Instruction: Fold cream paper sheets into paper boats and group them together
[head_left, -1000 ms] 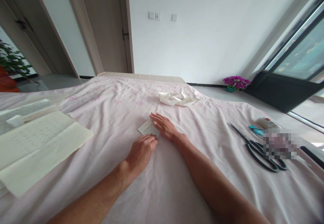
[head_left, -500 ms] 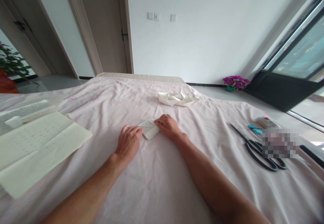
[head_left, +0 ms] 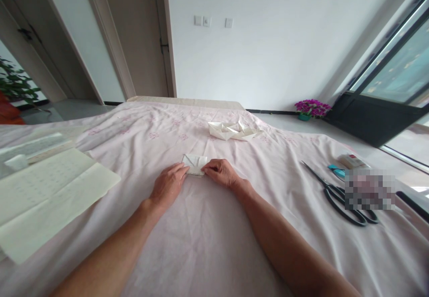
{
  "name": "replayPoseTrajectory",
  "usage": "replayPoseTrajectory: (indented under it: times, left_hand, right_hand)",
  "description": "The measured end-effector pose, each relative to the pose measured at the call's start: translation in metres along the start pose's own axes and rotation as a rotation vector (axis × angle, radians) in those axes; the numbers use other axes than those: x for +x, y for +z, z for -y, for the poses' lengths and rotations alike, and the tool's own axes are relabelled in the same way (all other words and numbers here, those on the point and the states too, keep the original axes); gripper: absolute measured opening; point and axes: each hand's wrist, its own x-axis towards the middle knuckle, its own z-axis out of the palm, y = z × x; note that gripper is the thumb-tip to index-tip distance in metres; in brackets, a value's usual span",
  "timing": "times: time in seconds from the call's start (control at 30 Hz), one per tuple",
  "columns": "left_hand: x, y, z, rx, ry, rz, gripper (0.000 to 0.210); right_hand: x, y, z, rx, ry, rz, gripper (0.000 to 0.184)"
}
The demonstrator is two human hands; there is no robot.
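Observation:
A small folded piece of white paper [head_left: 195, 162] lies on the pink cloth in front of me, with crease lines across its top and several layers along its near edge. At its left near corner, my left hand [head_left: 169, 182] is closed on the paper, fingertips at the edge. My right hand [head_left: 221, 172] pinches the right near corner between thumb and bent fingers. Just beyond the hands stand folded paper boats [head_left: 231, 131], set close together.
Large sheets of cream paper [head_left: 67, 185] lie at the left on the cloth [head_left: 187, 243]. Black-handled scissors [head_left: 345, 203] rest at the right, beside a blue object [head_left: 336, 170], a packet [head_left: 354, 160] and a blurred-out patch. A wall with doors stands behind the table.
The folded paper has turned, so its near edge now runs straight across. My right hand has shifted from the far right corner down to the near right corner.

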Motion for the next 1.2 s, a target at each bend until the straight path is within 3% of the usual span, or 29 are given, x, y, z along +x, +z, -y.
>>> replayPoseTrajectory:
  times: [0.13, 0.27, 0.53, 0.77, 0.93, 1.2]
  left_hand:
    - [0.001, -0.001, 0.001, 0.009, -0.014, 0.0, 0.029]
    - [0.004, -0.001, 0.0, 0.012, -0.037, 0.007, 0.027]
    - [0.008, 0.002, 0.002, 0.044, -0.016, -0.06, 0.027]
    - [0.004, -0.008, 0.001, 0.042, -0.066, -0.055, 0.024]
    - [0.001, -0.008, 0.005, -0.08, -0.112, -0.019, 0.027]
    - [0.006, -0.004, 0.012, -0.091, -0.258, -0.013, 0.018]
  right_hand:
    - [0.002, -0.001, -0.004, -0.176, -0.059, -0.115, 0.045]
    - [0.007, 0.001, -0.012, -0.304, -0.103, -0.141, 0.058]
    - [0.015, 0.009, -0.011, -0.358, -0.136, -0.129, 0.029]
    - [0.005, 0.006, 0.006, -0.361, -0.216, -0.061, 0.022]
    - [0.003, 0.004, 0.0, -0.39, -0.138, -0.086, 0.018]
    - [0.009, 0.002, -0.008, -0.325, -0.039, -0.114, 0.017]
